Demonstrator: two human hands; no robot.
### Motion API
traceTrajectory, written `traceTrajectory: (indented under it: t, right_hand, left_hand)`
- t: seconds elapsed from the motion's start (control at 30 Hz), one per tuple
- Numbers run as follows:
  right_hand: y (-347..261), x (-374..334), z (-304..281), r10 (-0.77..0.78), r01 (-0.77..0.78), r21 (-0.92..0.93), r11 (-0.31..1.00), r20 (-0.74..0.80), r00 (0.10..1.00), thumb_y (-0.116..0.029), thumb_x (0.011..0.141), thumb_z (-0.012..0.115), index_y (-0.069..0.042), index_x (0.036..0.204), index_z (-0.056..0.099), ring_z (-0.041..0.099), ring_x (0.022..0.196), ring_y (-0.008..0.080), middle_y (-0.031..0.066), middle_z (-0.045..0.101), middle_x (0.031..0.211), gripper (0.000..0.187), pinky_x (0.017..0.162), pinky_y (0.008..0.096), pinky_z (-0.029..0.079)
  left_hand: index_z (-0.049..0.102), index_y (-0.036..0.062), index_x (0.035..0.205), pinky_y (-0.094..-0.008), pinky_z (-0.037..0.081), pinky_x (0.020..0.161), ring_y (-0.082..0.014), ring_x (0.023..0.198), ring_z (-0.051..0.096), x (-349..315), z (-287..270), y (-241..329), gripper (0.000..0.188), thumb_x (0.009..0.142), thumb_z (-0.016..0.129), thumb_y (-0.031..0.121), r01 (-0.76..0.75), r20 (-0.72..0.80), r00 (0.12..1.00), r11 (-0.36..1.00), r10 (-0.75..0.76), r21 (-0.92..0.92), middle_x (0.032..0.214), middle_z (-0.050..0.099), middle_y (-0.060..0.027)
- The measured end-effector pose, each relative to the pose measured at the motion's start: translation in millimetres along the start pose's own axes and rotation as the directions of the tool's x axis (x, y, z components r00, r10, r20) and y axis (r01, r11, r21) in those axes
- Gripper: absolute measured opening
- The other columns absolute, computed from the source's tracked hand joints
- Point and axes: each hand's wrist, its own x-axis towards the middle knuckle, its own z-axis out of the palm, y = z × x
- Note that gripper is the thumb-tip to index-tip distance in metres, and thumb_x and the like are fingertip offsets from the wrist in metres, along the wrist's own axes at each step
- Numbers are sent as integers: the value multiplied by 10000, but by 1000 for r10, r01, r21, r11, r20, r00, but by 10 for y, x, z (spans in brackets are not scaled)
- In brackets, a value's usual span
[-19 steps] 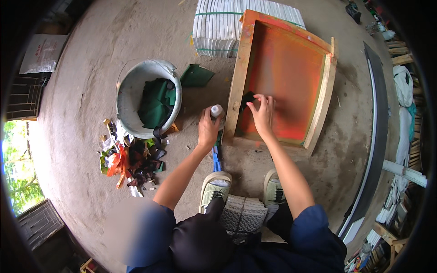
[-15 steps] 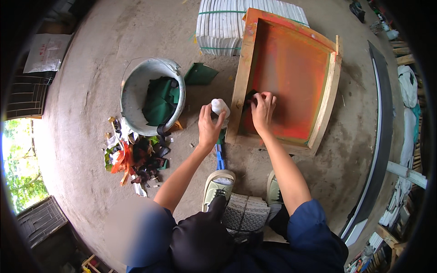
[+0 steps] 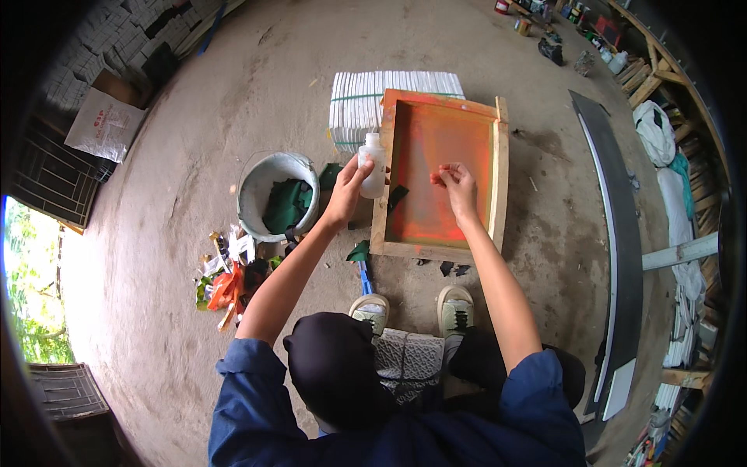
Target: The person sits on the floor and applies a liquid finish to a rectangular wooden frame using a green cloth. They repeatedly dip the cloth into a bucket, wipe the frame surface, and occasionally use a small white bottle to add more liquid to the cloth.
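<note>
My left hand [image 3: 348, 187] is wrapped round a small whitish translucent plastic bottle [image 3: 373, 177], held upright beside the left rail of a wooden-framed screen [image 3: 424, 250]. No cap shows on its neck. Over the orange-stained mesh [image 3: 451, 140], my right hand [image 3: 461, 189] has its fingers pinched together. Something reddish shows at the fingertips; whether it is a small object or stained skin I cannot make out. A dark green scrap [image 3: 398, 196] lies by the inner edge of the left rail.
To the left stands a bucket [image 3: 247, 204] with green cloth [image 3: 288, 206] inside, and a heap of coloured scraps [image 3: 228, 284] below it. A strapped white stack [image 3: 350, 117] is behind the screen. A long dark panel [image 3: 622, 257] lies at the right.
My left hand has raised the bottle upright. My right hand has let go of the dark scrap near the left rail and moved right, fingers pinched. The view has shifted.
</note>
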Motion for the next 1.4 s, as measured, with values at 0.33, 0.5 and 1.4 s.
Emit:
traceTrajectory:
  t: [0.33, 0.5, 1.4]
  right_hand:
    - [858, -238, 37, -16, 44, -597, 801, 52, 999, -90, 834, 624, -50, 917, 677, 615, 671, 107, 53, 667, 736, 107, 627, 250, 489]
    - [1554, 16, 117, -79, 151, -702, 696, 134, 988, -150, 766, 702, -50, 917, 658, 610, 758, 205, 95, 639, 832, 186, 711, 332, 482]
    - [1985, 474, 337, -164, 220, -791, 571, 152, 975, -33, 664, 737, -27, 857, 534, 528, 841, 343, 160, 564, 854, 280, 778, 442, 413]
  left_hand:
    - [373, 142, 1353, -389, 382, 939, -156, 1159, 451, -482, -362, -639, 554, 907, 537, 427, 228, -113, 972, 947, -207, 225, 1231, 498, -17]
    - [412, 86, 1302, -280, 415, 837, -112, 1016, 493, -463, -477, -1154, 474, 933, 526, 360, 228, -105, 972, 956, -212, 185, 1111, 528, -27]
    - [429, 44, 1250, -292, 345, 938, -115, 1078, 451, -531, -350, -1625, 430, 947, 512, 338, 205, -205, 961, 976, -188, 69, 1119, 510, -38]
